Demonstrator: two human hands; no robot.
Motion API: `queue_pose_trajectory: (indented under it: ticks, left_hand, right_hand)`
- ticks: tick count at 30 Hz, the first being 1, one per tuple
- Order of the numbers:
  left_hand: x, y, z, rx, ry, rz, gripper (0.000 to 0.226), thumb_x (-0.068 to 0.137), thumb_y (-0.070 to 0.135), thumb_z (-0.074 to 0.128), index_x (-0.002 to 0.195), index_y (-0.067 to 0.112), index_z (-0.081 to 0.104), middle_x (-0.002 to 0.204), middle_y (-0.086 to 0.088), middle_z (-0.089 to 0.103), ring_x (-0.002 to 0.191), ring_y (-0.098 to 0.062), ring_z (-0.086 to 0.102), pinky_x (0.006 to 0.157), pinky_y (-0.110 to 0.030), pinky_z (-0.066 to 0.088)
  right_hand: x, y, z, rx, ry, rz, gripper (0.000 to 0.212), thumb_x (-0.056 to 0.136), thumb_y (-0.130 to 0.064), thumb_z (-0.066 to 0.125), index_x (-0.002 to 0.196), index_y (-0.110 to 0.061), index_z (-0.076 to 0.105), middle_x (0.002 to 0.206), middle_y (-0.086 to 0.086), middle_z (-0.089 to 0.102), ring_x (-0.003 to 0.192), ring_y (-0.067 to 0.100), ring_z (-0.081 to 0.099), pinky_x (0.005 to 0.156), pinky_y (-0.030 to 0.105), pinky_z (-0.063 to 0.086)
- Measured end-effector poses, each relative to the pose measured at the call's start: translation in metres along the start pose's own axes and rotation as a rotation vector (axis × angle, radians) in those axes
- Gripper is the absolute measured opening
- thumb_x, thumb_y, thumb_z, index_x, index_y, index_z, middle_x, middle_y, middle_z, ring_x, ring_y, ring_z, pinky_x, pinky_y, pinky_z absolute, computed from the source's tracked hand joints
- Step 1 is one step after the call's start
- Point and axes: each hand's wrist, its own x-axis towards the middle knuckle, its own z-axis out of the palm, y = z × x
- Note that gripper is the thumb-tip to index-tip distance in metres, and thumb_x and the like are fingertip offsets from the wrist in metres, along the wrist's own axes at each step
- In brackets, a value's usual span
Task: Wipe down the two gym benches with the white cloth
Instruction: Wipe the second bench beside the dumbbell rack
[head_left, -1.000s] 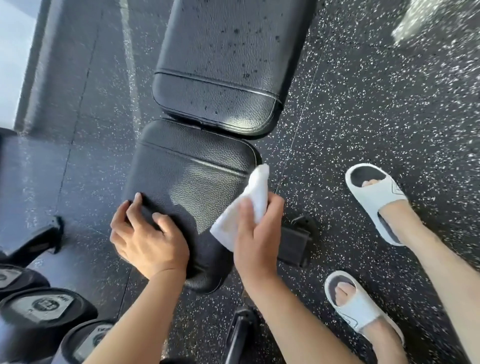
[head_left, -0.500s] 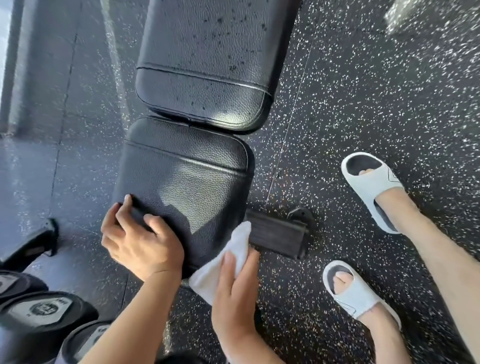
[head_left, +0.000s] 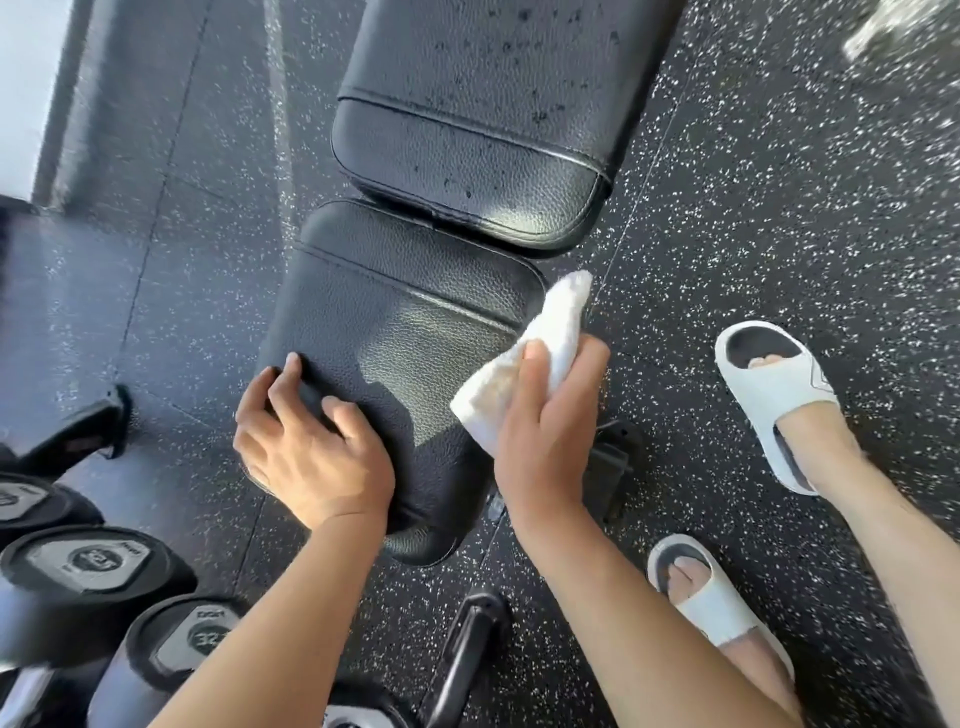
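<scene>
A gym: padded bench (head_left: 415, 338), dumbbells (head_left: 88, 564), speckled rubber floor (head_left: 753, 182).

Black speckled rubber floor (head_left: 753, 208) is carrying everything here. The table's seat pad (head_left: 405, 332) and back pad (head_left: 483, 104) are sitting end to end above it, back pad showing dark droplets. Dumbbells (head_left: 88, 561) are lying on the floor at lower left, just beside the seat pad. Two white slides (head_left: 769, 395) are standing on the floor at right. Black bracket (head_left: 613, 467) under the seat is probably the frame foot.
</scene>
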Motion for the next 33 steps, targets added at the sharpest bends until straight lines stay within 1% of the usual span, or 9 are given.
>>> queue_pose_trajectory:
  ticks: [2, 6, 9, 14, 20, 23, 26, 29, 33]
  left_hand:
    - [0.001, 0.001, 0.000, -0.001, -0.016, -0.010, 0.052, 0.092, 0.031, 0.048, 0.142, 0.022, 0.059, 0.150, -0.007, 0.049, 0.132, -0.040, 0.045, 0.116, -0.052, 0.032]
    - [0.001, 0.000, -0.001, 0.000, -0.021, -0.011, 0.053, 0.092, 0.029, 0.049, 0.143, 0.022, 0.059, 0.152, -0.006, 0.049, 0.134, -0.040, 0.044, 0.116, -0.056, 0.033]
    - [0.001, -0.001, 0.000, 0.005, -0.005, 0.005, 0.053, 0.092, 0.029, 0.050, 0.143, 0.020, 0.060, 0.151, -0.009, 0.050, 0.134, -0.041, 0.045, 0.117, -0.057, 0.033]
    - [0.002, -0.004, 0.003, 0.012, 0.004, 0.004, 0.052, 0.091, 0.027, 0.052, 0.143, 0.022, 0.060, 0.150, -0.009, 0.050, 0.133, -0.040, 0.046, 0.115, -0.060, 0.034]
    - [0.002, -0.009, 0.006, 0.031, 0.023, 0.024, 0.052, 0.092, 0.029, 0.051, 0.143, 0.025, 0.057, 0.149, -0.006, 0.048, 0.130, -0.037, 0.046, 0.115, -0.057, 0.034]
    - [0.002, -0.009, 0.006, 0.034, 0.021, 0.023, 0.053, 0.092, 0.030, 0.052, 0.144, 0.025, 0.056, 0.149, -0.005, 0.048, 0.133, -0.035, 0.045, 0.118, -0.053, 0.032]
    - [0.002, -0.008, 0.005, 0.027, 0.013, 0.013, 0.053, 0.092, 0.030, 0.051, 0.145, 0.026, 0.055, 0.150, -0.005, 0.047, 0.134, -0.036, 0.044, 0.120, -0.051, 0.029]
    - [0.003, -0.008, 0.004, 0.032, -0.007, -0.005, 0.054, 0.091, 0.033, 0.050, 0.145, 0.026, 0.056, 0.151, -0.005, 0.046, 0.133, -0.037, 0.044, 0.119, -0.052, 0.029]
    - [0.004, -0.008, 0.004, 0.044, -0.036, -0.024, 0.054, 0.091, 0.034, 0.049, 0.145, 0.027, 0.055, 0.152, -0.004, 0.045, 0.131, -0.039, 0.046, 0.118, -0.054, 0.030]
  right_hand:
    - [-0.041, 0.024, -0.008, -0.081, -0.118, -0.008, 0.010, 0.110, -0.032, 0.049, 0.117, -0.025, 0.047, 0.108, -0.002, 0.060, 0.097, 0.018, 0.063, 0.081, 0.043, 0.054]
    - [-0.092, 0.052, -0.025, -0.175, -0.289, -0.163, 0.014, 0.106, -0.032, 0.053, 0.120, -0.031, 0.049, 0.113, -0.007, 0.053, 0.103, 0.016, 0.060, 0.083, 0.038, 0.052]
    - [-0.057, 0.044, -0.026, -0.284, -0.312, -0.376, 0.019, 0.100, -0.023, 0.061, 0.119, -0.019, 0.056, 0.111, -0.003, 0.052, 0.099, 0.021, 0.055, 0.081, 0.035, 0.051]
    - [0.021, -0.009, 0.014, -0.694, -0.186, -0.714, 0.017, 0.087, -0.027, 0.067, 0.089, -0.012, 0.059, 0.088, 0.003, 0.056, 0.078, 0.023, 0.047, 0.057, 0.033, 0.039]
    - [0.062, -0.055, 0.073, -0.868, -0.360, -0.916, 0.025, 0.085, -0.024, 0.075, 0.106, -0.014, 0.065, 0.100, 0.004, 0.063, 0.089, 0.027, 0.058, 0.060, 0.037, 0.042]
    - [0.092, -0.079, 0.140, -0.930, -0.489, -1.014, 0.019, 0.098, -0.030, 0.061, 0.116, -0.021, 0.062, 0.114, -0.002, 0.062, 0.104, 0.023, 0.060, 0.066, 0.034, 0.041]
    - [0.114, -0.090, 0.177, -0.943, -0.662, -1.087, 0.021, 0.103, -0.035, 0.054, 0.118, -0.021, 0.058, 0.119, -0.002, 0.060, 0.107, 0.022, 0.060, 0.070, 0.034, 0.041]
    - [0.114, -0.092, 0.154, -0.914, -0.753, -1.130, 0.023, 0.099, -0.033, 0.063, 0.115, -0.017, 0.060, 0.111, 0.002, 0.062, 0.100, 0.026, 0.059, 0.067, 0.037, 0.039]
    - [0.107, -0.077, 0.070, -0.913, -0.802, -1.215, 0.029, 0.072, -0.015, 0.083, 0.096, -0.009, 0.067, 0.089, 0.006, 0.062, 0.076, 0.030, 0.059, 0.055, 0.034, 0.032]
